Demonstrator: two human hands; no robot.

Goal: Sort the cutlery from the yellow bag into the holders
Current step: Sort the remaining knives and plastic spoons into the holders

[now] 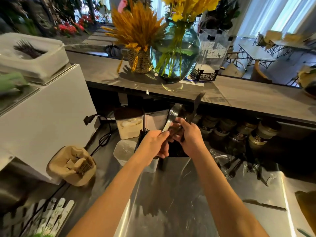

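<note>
While both hands meet over the steel counter [171,194], this is how it stands, with the white holder [124,151] as the landmark.

Step in hand: sorting looks to be under way; my guess is that pieces are being separated by kind just above and right of the white holder.

Left hand [153,144]: reaching forward on a nearly straight arm, back of the hand up, fingers curled round a bunch of black cutlery [142,135] whose ends poke up on its far side; a pale strip [166,126] sticks out between thumb and forefinger, and I cannot tell what it is.

Right hand [189,135]: arm angled in from the right, fingers closed on a black fork [196,105] that stands upright, tines toward the raised ledge [248,93].

Dark holder [176,149]: just right of the white holder, mostly hidden behind both hands.

Loose cutlery [236,166]: black forks in clear wrappers lie on the counter, well right of the white holder.

Yellow bag: a yellowish-brown shape [306,202] at the frame's right edge, far from the white holder, may be it; too little shows to say.

Beige pouch [73,166]: left of the white holder, with dark pieces inside.

Next move calls for: probably lowering each piece handle-first into the holder for its kind, keeping the bunch from fanning out and catching a rim.

Blur: the fingertips are smeared, so exact contact is unclear.
</note>
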